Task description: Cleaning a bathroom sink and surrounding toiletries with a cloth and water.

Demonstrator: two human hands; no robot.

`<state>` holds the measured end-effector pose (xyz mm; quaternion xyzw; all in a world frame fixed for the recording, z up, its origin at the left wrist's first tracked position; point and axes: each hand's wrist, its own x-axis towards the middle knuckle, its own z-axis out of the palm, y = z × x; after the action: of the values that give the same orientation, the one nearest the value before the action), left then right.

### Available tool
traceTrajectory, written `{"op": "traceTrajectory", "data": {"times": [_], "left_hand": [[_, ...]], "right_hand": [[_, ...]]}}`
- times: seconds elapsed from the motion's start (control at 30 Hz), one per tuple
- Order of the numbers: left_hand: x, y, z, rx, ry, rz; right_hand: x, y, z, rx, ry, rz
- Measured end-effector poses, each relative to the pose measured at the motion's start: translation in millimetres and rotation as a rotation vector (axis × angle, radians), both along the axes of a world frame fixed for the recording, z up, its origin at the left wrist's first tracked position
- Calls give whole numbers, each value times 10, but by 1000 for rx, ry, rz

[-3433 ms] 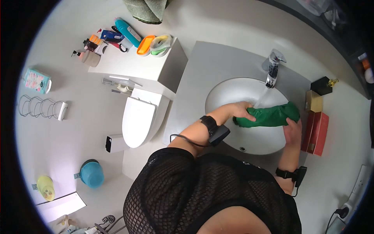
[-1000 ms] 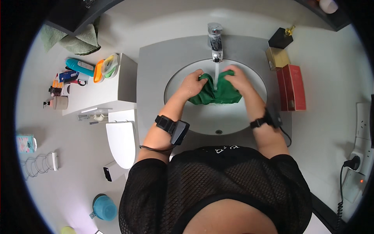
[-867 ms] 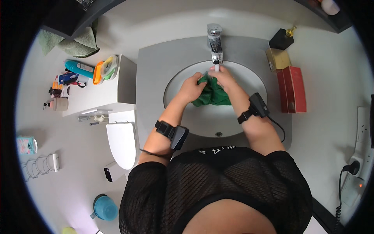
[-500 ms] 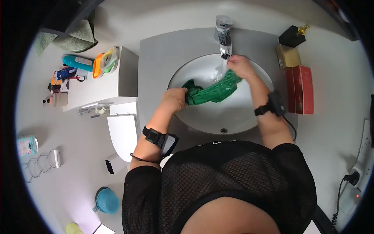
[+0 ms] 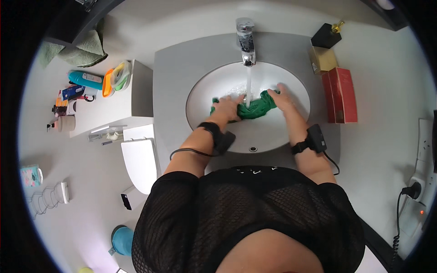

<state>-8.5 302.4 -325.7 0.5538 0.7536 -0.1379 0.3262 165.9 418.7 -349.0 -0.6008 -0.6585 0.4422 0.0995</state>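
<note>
Green cloth (image 5: 256, 107) under running faucet (image 5: 246, 41)

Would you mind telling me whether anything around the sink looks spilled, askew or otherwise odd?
Nothing stands out. The tap runs straight into the basin, onto the green cloth held by the left hand and right hand. The red box lies flat on the counter.

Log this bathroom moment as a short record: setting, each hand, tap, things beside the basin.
Setting: white round basin set in a grey counter
Left hand: pressed on the green cloth in the basin
Right hand: on the cloth's other end
Tap: running, the stream lands on the cloth
Right of basin: red box, gold box, black bottle
Left of basin: white toilet, shelf with toiletries
</note>
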Motion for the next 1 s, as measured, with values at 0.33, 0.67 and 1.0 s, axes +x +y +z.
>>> {"op": "traceTrajectory", "data": {"times": [0.33,0.67,1.0], "left_hand": [[687,134,170,565,-913,449],[554,10,601,739,-186,407],[-257,42,44,81,2,535]], "right_hand": [[-48,-193,-314,-1072,1195,-508],[-549,-452,-560,-928,1433,-415],[-516,-185,85,-251,453,-285]]}}
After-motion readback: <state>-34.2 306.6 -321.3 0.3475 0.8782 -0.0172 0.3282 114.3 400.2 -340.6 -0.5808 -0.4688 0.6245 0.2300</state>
